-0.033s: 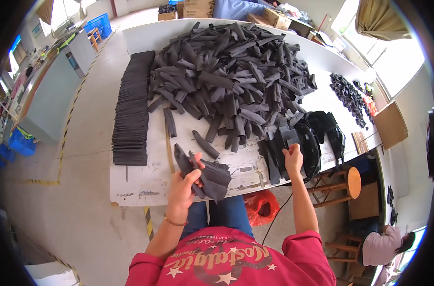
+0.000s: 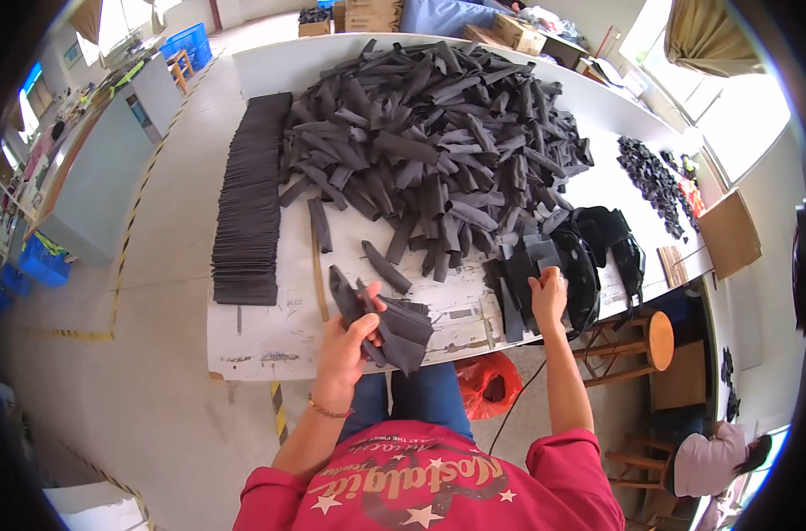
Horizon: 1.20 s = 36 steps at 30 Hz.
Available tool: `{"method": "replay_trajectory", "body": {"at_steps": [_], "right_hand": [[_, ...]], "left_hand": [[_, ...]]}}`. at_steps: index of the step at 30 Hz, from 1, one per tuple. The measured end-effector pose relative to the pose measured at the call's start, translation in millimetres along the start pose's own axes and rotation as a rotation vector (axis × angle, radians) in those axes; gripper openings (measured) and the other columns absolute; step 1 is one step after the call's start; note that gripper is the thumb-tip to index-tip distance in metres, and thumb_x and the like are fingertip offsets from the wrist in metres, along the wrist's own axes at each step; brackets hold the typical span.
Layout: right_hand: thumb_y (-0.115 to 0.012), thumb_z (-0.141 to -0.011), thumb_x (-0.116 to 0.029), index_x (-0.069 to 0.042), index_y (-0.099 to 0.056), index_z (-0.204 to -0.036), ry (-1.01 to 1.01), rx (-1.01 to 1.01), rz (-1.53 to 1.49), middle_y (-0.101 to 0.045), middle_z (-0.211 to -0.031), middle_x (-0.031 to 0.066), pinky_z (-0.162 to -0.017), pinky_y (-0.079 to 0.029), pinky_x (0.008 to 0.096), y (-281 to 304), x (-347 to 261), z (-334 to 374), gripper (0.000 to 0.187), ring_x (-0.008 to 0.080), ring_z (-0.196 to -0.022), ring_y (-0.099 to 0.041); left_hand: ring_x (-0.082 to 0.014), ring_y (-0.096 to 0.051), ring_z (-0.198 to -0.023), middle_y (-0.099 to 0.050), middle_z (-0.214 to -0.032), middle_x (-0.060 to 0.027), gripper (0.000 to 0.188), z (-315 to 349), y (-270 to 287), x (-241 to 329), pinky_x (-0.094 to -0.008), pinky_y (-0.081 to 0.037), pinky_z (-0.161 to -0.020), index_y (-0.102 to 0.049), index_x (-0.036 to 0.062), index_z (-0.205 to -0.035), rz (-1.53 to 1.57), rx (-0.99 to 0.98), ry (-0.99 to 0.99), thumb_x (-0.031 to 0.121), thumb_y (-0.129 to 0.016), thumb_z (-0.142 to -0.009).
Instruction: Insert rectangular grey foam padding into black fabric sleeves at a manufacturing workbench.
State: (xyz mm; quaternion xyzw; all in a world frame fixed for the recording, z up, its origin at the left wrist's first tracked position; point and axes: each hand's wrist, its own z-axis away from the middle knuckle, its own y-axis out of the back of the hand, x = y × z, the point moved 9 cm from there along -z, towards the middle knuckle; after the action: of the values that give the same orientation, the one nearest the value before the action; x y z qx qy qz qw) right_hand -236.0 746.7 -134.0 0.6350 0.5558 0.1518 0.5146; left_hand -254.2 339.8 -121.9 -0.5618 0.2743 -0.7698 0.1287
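Note:
My left hand (image 2: 345, 345) is closed round several dark grey fabric pieces (image 2: 403, 336) above the table's front edge. One curled piece stands up past the thumb, while flatter ones fan out to the right. My right hand (image 2: 549, 296) has its fingers drawn together at the lower end of some flat dark grey strips (image 2: 541, 250); what lies between the fingertips is too small to make out. Right beside it sits a black glossy object with curved bands (image 2: 584, 274), its kind unclear. Two loose curled pieces lie ahead of my left hand, the nearer one (image 2: 387, 267) apart from the heap.
A large heap of curled dark grey pieces (image 2: 438, 133) covers the middle of the white table (image 2: 270, 350). A neat row of stacked flat pieces (image 2: 248, 212) runs along its left side. Small black parts (image 2: 652, 181) lie far right. A wooden stool (image 2: 658, 341) and red plastic bag (image 2: 490, 385) are below.

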Motion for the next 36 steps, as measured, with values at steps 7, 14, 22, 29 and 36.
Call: {"method": "replay_trajectory", "body": {"at_steps": [7, 14, 22, 29, 36], "right_hand": [[-0.070, -0.087, -0.016, -0.002, -0.053, -0.096, 0.054, -0.702, -0.820, -0.060, -0.102, 0.0096, -0.075, -0.050, 0.0306, -1, -191, 69, 0.024, 0.0175, -0.086, -0.061], [-0.070, -0.086, -0.007, -0.002, -0.049, -0.097, 0.179, -0.866, -1.058, -0.054, -0.092, 0.0065, -0.081, -0.049, 0.0305, -8, -266, 108, 0.024, 0.0147, -0.090, -0.057], [-0.075, -0.077, -0.006, -0.005, -0.054, -0.130, 0.339, -0.590, -0.785, -0.059, -0.113, 0.0149, -0.093, -0.044, 0.0333, 26, -258, 90, 0.058, 0.0267, -0.105, -0.057], [-0.077, -0.072, -0.004, -0.002, -0.065, -0.115, 0.360, -0.538, -0.768, -0.059, -0.108, 0.0119, -0.089, -0.046, 0.0324, 33, -243, 92, 0.044, 0.0259, -0.101, -0.058], [-0.075, -0.074, -0.001, -0.003, -0.070, -0.105, 0.467, -0.440, -0.707, -0.059, -0.098, 0.0100, -0.081, -0.046, 0.0329, 47, -249, 98, 0.032, 0.0254, -0.092, -0.057]], "left_hand": [[-0.0087, -0.052, -0.077, -0.058, -0.108, -0.0036, 0.052, -2, -7, -8, -0.0262, -0.047, -0.069, -0.050, -0.0015, -0.135, 0.076, -0.026, -0.011, 0.006, -0.065, -0.086], [-0.0128, -0.054, -0.084, -0.056, -0.109, -0.0063, 0.048, -7, 8, -10, -0.0287, -0.046, -0.079, -0.047, -0.0022, -0.137, 0.246, -0.100, -0.022, 0.014, -0.055, -0.093], [-0.0290, -0.053, -0.117, -0.053, -0.125, -0.0133, 0.035, -13, 52, 14, -0.0433, -0.045, -0.101, -0.050, 0.0017, -0.126, 0.431, 0.102, -0.084, 0.012, -0.055, -0.093], [-0.0326, -0.061, -0.110, -0.059, -0.118, -0.0132, 0.023, -18, 49, 5, -0.0453, -0.053, -0.095, -0.054, 0.0053, -0.114, 0.459, 0.104, 0.033, 0.012, -0.062, -0.093], [-0.0297, -0.063, -0.107, -0.061, -0.115, -0.0107, 0.033, -25, 55, -13, -0.0402, -0.055, -0.089, -0.050, 0.0062, -0.122, 0.374, 0.224, 0.027, 0.003, -0.062, -0.091]]}}
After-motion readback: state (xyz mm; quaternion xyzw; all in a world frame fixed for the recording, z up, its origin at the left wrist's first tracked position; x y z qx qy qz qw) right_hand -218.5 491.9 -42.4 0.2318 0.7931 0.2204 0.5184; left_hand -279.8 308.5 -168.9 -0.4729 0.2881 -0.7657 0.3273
